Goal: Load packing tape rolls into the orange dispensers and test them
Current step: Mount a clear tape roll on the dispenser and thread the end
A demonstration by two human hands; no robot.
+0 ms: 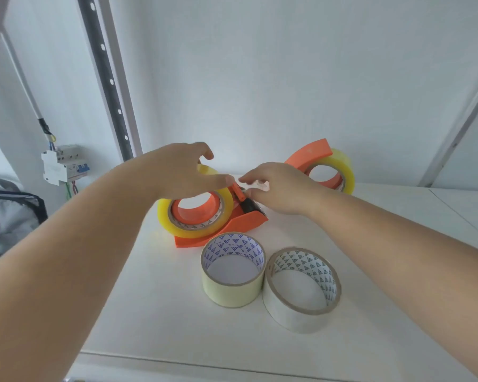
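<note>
An orange dispenser [243, 221] lies on the white shelf [155, 321] with a yellowish clear tape roll [177, 228] mounted on its hub. My left hand [182, 169] grips the top of that roll. My right hand [276, 188] pinches the free end of the clear tape [255, 185] just above the dispenser's black roller [247, 205]. A second orange dispenser [312, 154] holding another clear roll [340, 164] stands behind my right hand. Two loose rolls lie flat in front: a pale yellow one [232, 290] and a whitish one [295, 318].
A breaker box with coloured wires [64, 166] hangs on the wall at left beside a perforated metal upright [105, 78]. A grey bag [9, 216] sits at the far left. The shelf's front edge [204, 365] runs near the bottom.
</note>
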